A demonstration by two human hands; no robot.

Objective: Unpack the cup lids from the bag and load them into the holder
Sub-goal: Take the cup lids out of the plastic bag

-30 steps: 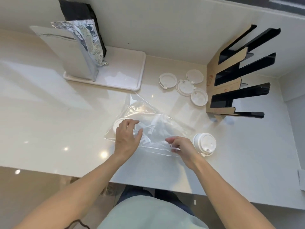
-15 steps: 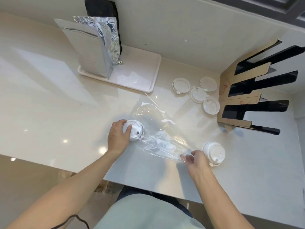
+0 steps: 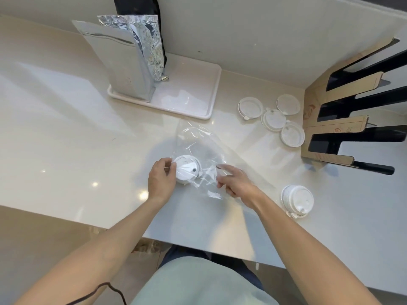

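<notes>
Left to right on the bench (image 3: 66, 133): one tray (image 3: 199, 93) bearing one foil pouch (image 3: 123, 62); left hand (image 3: 161, 180) gripping one lid stack (image 3: 186, 170) at the clear bag (image 3: 198, 148); right hand (image 3: 236, 183), no longer pinching the bag, fingers spread; four loose lids (image 3: 273, 118); second lid stack (image 3: 297, 200); holder (image 3: 343, 119), printing illegible.

Holder (image 3: 343, 100): I see its black slots run off the right edge; their far ends are cut off. Black bag (image 3: 141, 9) behind the foil pouch (image 3: 123, 62): its top is cropped by the upper edge, its lower part hidden by the pouch. Right hand (image 3: 236, 183): motion-blurred; I cannot tell whether the fingers pinch the clear bag (image 3: 198, 146). Lid stack (image 3: 186, 169) in my left hand (image 3: 160, 179): count unreadable through the film. Both forearms leave the bottom edge.
</notes>
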